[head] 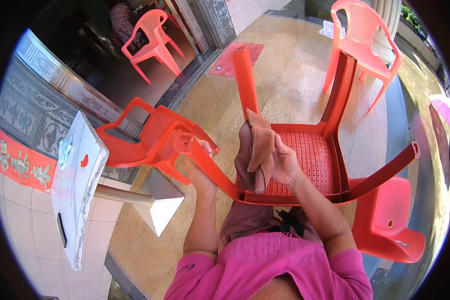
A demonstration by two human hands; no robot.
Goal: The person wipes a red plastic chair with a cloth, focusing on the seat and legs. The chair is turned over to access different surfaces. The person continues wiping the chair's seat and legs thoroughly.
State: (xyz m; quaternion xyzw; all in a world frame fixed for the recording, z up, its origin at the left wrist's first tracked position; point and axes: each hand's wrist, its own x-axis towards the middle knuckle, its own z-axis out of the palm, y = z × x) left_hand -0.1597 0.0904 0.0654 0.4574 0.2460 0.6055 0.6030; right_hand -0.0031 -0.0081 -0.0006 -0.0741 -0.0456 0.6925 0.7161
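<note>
A red plastic chair (303, 153) is turned over in front of me, its legs pointing up and the gridded underside of its seat showing. My left hand (200, 172) is wrapped around the leg at the near left, just below the leg's hollow end. In my right hand (287, 161) is a folded brown cloth (260, 140), pinched between thumb and fingers. The cloth hangs at the left side of the seat, by the base of the far left leg. Whether it touches the plastic there, I cannot tell.
Left stand a red armchair (161, 127) and a marble-patterned table (75, 195) with a metal pedestal. Pink armchairs stand in the doorway (153, 48) and at far right (367, 48). A red seat (386, 217) is beside me, right. A red mat (238, 58) lies ahead; a person (123, 22) is indoors.
</note>
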